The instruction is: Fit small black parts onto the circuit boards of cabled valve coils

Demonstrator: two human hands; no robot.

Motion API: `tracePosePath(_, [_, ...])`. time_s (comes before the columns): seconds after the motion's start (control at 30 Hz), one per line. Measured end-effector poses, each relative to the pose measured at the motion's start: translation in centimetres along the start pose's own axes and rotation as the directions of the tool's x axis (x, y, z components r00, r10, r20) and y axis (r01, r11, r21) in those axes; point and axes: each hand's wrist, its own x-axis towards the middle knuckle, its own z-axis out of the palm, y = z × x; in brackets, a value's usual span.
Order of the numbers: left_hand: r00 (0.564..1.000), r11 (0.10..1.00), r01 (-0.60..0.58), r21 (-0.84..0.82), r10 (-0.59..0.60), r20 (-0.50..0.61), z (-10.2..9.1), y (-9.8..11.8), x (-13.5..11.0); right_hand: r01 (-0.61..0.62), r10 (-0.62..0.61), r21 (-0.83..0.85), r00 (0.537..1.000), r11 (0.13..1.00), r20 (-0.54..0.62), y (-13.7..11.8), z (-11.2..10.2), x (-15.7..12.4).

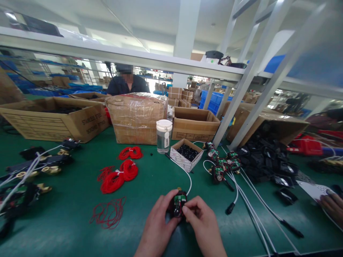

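Note:
Low in the middle of the view, my left hand [157,223] and my right hand [202,223] both close around a small black part with a green circuit board [179,204], held just above the green table [72,214]. A white cable [187,176] runs from the part toward the small box. My right fingertips pinch at the board's lower right side; my left fingers cup the part from the left.
Red wire bundles [119,175] lie to the left, a white small box of black parts [187,154] and a clear jar [164,136] ahead. More board assemblies with white cables [223,166] lie to the right. Cardboard boxes [136,117] line the back; a person sits behind them. Another person's hand [332,207] is at far right.

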Motion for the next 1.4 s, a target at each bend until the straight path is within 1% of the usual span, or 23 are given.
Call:
tracePosePath(0.23, [1.0,1.0,-0.011,-0.027,0.01,-0.026,0.0,-0.2,-0.1,0.019,-0.019,0.006,0.996,1.0,-0.091,0.6,0.7,-0.1])
tracePosePath(0.37, [1.0,0.999,-0.007,-0.033,0.006,-0.024,-0.1,0.2,0.3,-0.031,0.034,0.069,0.998,0.997,-0.047,0.5,0.9,-0.1])
tracePosePath(0.4, [1.0,0.999,-0.009,-0.033,0.008,-0.023,-0.1,0.2,0.4,-0.033,0.038,0.069,0.997,0.997,-0.06,0.6,1.1,-0.2])
tracePosePath(0.47, [1.0,0.999,-0.012,-0.03,0.011,-0.029,-0.2,0.2,0.4,-0.006,0.012,0.042,0.989,0.999,-0.146,1.0,1.7,-0.5])
tracePosePath(0.53, [0.999,1.0,-0.015,-0.027,0.014,-0.039,-0.3,0.2,0.4,0.028,-0.023,0.017,0.968,0.999,-0.25,1.7,2.5,-0.8])
tracePosePath(0.57, [0.999,0.999,-0.017,-0.027,0.016,-0.042,-0.3,0.2,0.4,0.033,-0.026,0.023,0.958,0.999,-0.284,2.1,3.0,-0.9])
tracePosePath(0.67, [0.999,0.999,-0.022,-0.036,0.021,-0.047,-0.3,0.3,0.3,0.023,0.013,0.105,0.942,0.994,-0.335,3.1,4.1,-1.1])
tracePosePath(0.77, [0.998,0.998,-0.032,-0.046,0.03,-0.057,-0.3,0.4,0.2,0.017,0.036,0.149,0.938,0.989,-0.346,3.2,4.3,-1.2])
tracePosePath(0.83, [0.998,0.998,-0.042,-0.054,0.038,-0.058,-0.4,0.4,0.3,0.029,0.009,0.114,0.947,0.993,-0.321,2.7,3.8,-1.1])
tracePosePath(0.9, [0.998,0.997,-0.047,-0.062,0.044,-0.05,-0.4,0.4,0.3,0.045,-0.034,0.035,0.964,0.998,-0.263,1.6,2.8,-0.9])
tracePosePath(1.0, [0.998,0.997,-0.052,-0.058,0.049,-0.043,-0.4,0.2,0.4,0.095,-0.111,-0.125,0.986,0.988,-0.128,-0.4,0.7,-0.1])
tracePosePath(1.07, [0.998,0.997,-0.054,-0.046,0.051,-0.045,-0.3,0.1,0.4,0.152,-0.163,-0.245,0.986,0.957,-0.024,-1.6,-0.6,0.7])
tracePosePath(1.13, [0.998,0.998,-0.049,-0.038,0.047,-0.044,-0.3,-0.1,0.4,0.18,-0.172,-0.331,0.984,0.926,0.053,-2.3,-1.3,1.4])
tracePosePath(1.17, [0.998,0.998,-0.047,-0.038,0.045,-0.045,-0.3,-0.1,0.4,0.176,-0.161,-0.35,0.984,0.92,0.07,-2.4,-1.4,1.7])
tracePosePath(1.27, [0.998,0.998,-0.044,-0.05,0.042,-0.052,-0.2,-0.2,0.4,0.142,-0.127,-0.323,0.99,0.936,0.066,-2.0,-1.4,1.8])
tracePosePath(1.4, [0.997,0.998,-0.047,-0.038,0.045,-0.059,-0.1,-0.3,0.2,0.12,-0.108,-0.156,0.991,0.98,0.085,-0.4,-1.5,1.9])
